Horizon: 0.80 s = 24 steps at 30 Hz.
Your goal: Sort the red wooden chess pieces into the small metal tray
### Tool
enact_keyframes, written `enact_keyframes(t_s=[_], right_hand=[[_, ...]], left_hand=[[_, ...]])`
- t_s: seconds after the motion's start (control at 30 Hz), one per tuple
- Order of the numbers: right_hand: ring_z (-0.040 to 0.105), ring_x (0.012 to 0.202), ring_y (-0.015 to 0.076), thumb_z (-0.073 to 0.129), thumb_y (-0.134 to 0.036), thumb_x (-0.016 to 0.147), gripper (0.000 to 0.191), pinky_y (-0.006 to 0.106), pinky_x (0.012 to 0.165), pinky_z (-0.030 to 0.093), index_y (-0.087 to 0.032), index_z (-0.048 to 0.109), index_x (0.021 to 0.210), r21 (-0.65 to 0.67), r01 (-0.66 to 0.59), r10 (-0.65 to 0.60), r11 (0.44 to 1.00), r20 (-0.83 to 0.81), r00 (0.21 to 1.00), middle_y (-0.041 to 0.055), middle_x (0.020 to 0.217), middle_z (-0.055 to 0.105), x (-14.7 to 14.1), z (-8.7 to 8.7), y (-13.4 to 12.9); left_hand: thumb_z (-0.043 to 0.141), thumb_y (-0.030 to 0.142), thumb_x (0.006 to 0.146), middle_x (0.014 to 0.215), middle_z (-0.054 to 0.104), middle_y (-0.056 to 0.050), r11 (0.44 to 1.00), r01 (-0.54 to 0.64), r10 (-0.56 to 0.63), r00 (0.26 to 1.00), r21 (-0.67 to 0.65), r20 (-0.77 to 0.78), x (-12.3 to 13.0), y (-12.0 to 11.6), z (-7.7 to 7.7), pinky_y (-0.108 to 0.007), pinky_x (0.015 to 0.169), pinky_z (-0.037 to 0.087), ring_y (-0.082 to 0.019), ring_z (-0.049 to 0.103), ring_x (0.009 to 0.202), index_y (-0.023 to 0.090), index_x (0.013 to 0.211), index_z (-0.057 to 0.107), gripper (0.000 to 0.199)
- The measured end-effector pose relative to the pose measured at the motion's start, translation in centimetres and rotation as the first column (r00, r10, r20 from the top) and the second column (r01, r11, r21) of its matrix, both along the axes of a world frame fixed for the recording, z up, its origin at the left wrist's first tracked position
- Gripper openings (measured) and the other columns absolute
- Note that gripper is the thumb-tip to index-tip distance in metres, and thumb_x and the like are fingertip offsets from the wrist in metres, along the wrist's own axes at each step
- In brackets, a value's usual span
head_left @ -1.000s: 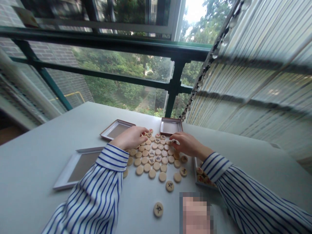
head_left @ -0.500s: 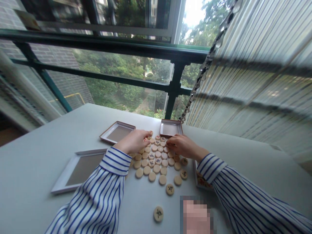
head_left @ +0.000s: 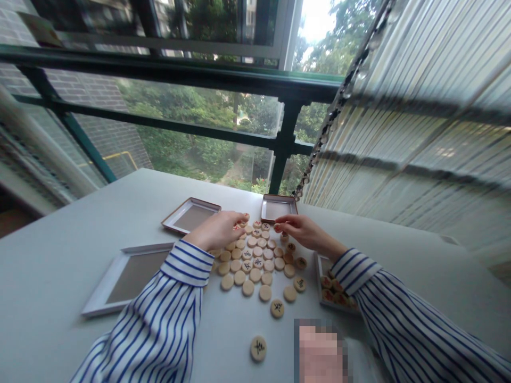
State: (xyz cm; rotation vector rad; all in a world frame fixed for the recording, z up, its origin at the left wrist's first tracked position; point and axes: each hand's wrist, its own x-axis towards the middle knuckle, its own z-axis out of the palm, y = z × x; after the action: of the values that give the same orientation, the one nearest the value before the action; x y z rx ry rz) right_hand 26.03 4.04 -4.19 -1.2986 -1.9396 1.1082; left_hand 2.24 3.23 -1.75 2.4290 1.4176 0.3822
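Red-marked game piece (head_left: 277, 227), round w/ no long axis, lies twd far edge of table (head_left: 419, 266), at my R hand (head_left: 276, 223)'s curled fingertips, farther from my bent L hand (head_left: 217, 230); can't tell if either's pinching.

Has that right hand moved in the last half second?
Yes. Judged against the small far-right tray, the right hand has moved slightly away from the person; its fingers now overlap the tray's near rim in view.

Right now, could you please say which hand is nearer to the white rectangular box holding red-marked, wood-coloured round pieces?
Right: the right hand is just beyond and left of the box; the left hand is across the wood-coloured round pieces.
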Motion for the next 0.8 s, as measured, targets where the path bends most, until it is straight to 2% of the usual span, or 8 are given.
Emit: enact_keyframes(t_s=[0.17, 0.33, 0.5, 0.67, 0.8], right_hand=[[0.055, 0.064, 0.0104, 0.047, -0.019, 0.078, 0.022, 0.024, 0.059, 0.043, -0.012, 0.061, 0.094, -0.034, 0.019, -0.02, 0.999, -0.031, 0.999, 0.0057, 0.081, 0.065, -0.2, -0.5, 0.2], [0.056, 0.068, 0.011, 0.044, -0.016, 0.076, 0.024, 0.024, 0.061, 0.044, -0.013, 0.063, 0.09, 0.031, -0.057, 0.057, 0.998, -0.012, 0.998, 0.0044, 0.081, 0.064, 0.1, -0.7, 0.4], [0.058, 0.074, 0.013, 0.046, -0.015, 0.075, 0.024, 0.025, 0.064, 0.046, -0.013, 0.063, 0.093, 0.009, -0.037, 0.037, 0.999, -0.031, 0.999, 0.0063, 0.086, 0.065, -0.1, -0.7, 0.3], [0.059, 0.072, 0.0124, 0.053, -0.021, 0.075, 0.021, 0.025, 0.064, 0.046, -0.013, 0.062, 0.093, -0.058, 0.004, -0.011, 0.998, -0.116, 0.993, 0.0071, 0.086, 0.067, -0.4, -0.1, -0.3], [0.057, 0.066, 0.0115, 0.06, -0.031, 0.073, 0.027, 0.026, 0.061, 0.046, -0.013, 0.062, 0.092, -0.044, -0.022, 0.014, 0.999, -0.18, 0.984, 0.0075, 0.084, 0.066, -0.4, 0.9, -1.0]], left_hand=[[0.048, 0.033, 0.078, 0.101, 0.066, -0.009, 1.0, 0.002, -0.002, 1.0, 0.014, 0.002, -0.1, 0.1, -0.1, -0.025, 0.077, 0.044, -0.02, 0.061, 0.09, 0.014, 0.107, 0.061, 0.037], [0.048, 0.034, 0.078, 0.098, 0.066, -0.008, 0.999, 0.01, -0.01, 1.0, 0.038, 0.009, -0.1, 0.2, -0.4, -0.024, 0.075, 0.044, -0.019, 0.061, 0.089, 0.016, 0.105, 0.061, 0.035], [0.048, 0.034, 0.077, 0.096, 0.067, -0.008, 0.998, 0.013, -0.014, 1.0, 0.056, 0.02, 0.4, 0.3, -0.9, -0.026, 0.073, 0.045, -0.019, 0.061, 0.086, 0.017, 0.105, 0.061, 0.035], [0.05, 0.035, 0.077, 0.091, 0.067, -0.006, 0.998, -0.008, 0.0, 0.991, 0.061, 0.136, 1.8, -0.1, -1.1, -0.025, 0.071, 0.045, -0.017, 0.061, 0.082, 0.019, 0.106, 0.06, 0.035], [0.054, 0.036, 0.075, 0.088, 0.066, -0.004, 1.0, 0.015, -0.016, 0.962, 0.005, 0.274, 3.2, -0.6, -1.0, -0.024, 0.068, 0.046, -0.015, 0.061, 0.077, 0.018, 0.103, 0.06, 0.034]])
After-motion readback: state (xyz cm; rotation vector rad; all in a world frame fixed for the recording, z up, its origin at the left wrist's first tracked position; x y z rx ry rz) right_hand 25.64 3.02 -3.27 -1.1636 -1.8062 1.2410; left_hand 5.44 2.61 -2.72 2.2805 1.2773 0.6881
